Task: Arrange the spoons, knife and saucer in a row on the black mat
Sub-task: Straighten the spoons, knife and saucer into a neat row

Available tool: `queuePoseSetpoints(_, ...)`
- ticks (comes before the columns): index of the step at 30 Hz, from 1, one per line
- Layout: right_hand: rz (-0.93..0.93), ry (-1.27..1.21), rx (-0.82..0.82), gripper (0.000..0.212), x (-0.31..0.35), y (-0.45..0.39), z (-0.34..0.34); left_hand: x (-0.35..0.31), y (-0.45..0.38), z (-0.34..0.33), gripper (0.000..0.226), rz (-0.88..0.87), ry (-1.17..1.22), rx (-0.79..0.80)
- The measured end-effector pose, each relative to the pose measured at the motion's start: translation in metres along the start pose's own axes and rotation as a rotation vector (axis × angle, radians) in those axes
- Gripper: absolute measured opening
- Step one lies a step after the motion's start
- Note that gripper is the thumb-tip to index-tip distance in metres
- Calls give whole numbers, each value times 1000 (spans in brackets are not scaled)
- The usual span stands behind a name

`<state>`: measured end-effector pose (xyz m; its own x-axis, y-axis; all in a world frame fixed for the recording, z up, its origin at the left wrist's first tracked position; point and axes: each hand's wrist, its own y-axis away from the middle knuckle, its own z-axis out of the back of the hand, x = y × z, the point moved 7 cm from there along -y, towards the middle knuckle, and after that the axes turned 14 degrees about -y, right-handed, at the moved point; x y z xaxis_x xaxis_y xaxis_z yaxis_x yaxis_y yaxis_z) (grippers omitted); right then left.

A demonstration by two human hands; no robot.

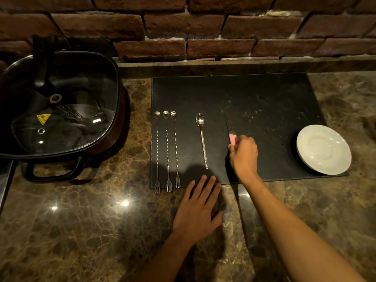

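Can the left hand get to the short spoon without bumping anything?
Probably yes. The left hand rests flat at the mat's near edge, and the short spoon lies just beyond its fingertips. Nothing sits between them; the long spoons lie further left.

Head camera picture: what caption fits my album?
Right hand sets pink-handled knife beside teaspoon on black mat.

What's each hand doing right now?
Left hand: open, flat on the countertop.
Right hand: closed on the knife by its pink handle.
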<state>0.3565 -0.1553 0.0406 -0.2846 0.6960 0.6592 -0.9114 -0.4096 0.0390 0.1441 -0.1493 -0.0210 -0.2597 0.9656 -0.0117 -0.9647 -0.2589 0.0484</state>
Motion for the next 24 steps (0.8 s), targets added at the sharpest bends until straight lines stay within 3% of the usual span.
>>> queuePoseSetpoints(24,1,-19,31,24,-4,2,-6,0,-1,7,70,10,-21,5)
